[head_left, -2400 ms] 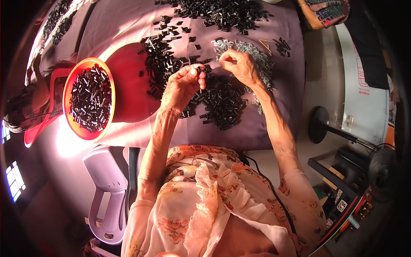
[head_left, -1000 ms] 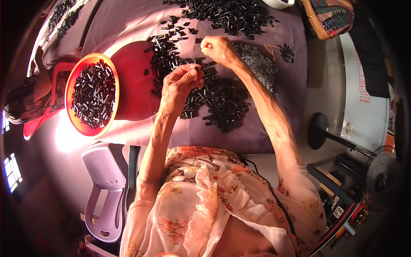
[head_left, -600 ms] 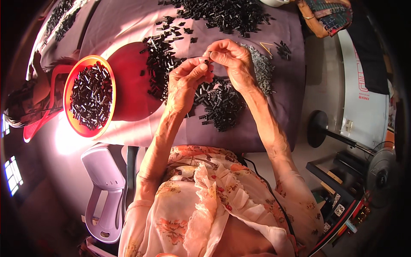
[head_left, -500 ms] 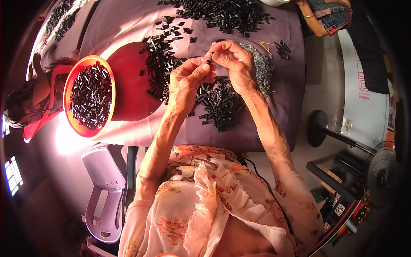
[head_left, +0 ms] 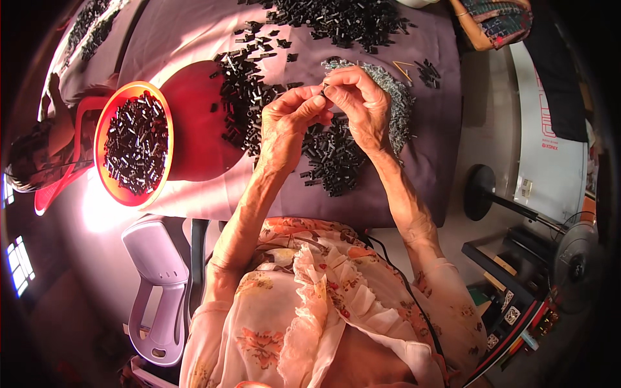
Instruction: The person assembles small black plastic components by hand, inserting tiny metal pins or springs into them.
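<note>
- OK, hand status?
- Left hand (head_left: 283, 126): thumb and index pinched on a small dark piece (head_left: 324, 92), partly hidden by fingertips. Right hand (head_left: 363, 107): thumb and index closed on the same piece from the other side. Fingertips of both hands meet there.
- Where's that piece?
- Between the hands, above the bench with purple cloth (head_left: 430, 145).
- Around it?
- Heap of small black tubular pieces (head_left: 333, 165) just below, between the forearms. Spread of small grey pieces (head_left: 400, 107) beside the right hand, partly behind it. Thin yellow V-shaped item (head_left: 402, 69) near the grey spread, a few black bits (head_left: 428, 74) right of it.
- Left side?
- Round orange-red basin (head_left: 100, 155), filled with similar black pieces. Bigger black heap (head_left: 349, 24) at the far side.
</note>
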Tool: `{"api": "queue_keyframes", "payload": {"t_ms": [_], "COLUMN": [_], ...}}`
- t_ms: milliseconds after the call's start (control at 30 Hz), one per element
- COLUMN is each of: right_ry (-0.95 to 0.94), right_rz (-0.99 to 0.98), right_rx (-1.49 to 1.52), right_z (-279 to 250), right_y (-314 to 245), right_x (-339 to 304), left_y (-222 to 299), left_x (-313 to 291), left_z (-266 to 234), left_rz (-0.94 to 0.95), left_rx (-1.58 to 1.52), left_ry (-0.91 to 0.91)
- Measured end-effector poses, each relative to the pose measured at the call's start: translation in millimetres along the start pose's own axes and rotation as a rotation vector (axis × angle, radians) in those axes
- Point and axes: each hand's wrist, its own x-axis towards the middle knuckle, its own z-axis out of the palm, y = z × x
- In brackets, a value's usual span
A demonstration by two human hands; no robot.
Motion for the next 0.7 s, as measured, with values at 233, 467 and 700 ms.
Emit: {"api": "queue_keyframes", "payload": {"t_ms": [233, 467, 700], "right_ry": [-0.045, -0.129, -0.168], "right_rz": [-0.141, -0.269, -0.334], "right_rx": [-0.142, -0.409, -0.484], "right_z": [-6.9, -10.4, -11.4], "right_y": [2.4, -6.5, 1.3], "right_x": [-5.3, -3.7, -3.9], "left_y": [-3.6, -3.8, -6.0], "left_x": [-0.3, 2.0, 5.2], "left_z": [-1.7, -1.4, -7.0], "left_rz": [-0.01, -0.078, -0.149], "left_rx": [-0.017, -0.07, -0.073], "left_ry": [-0.031, 0.002, -0.005]}}
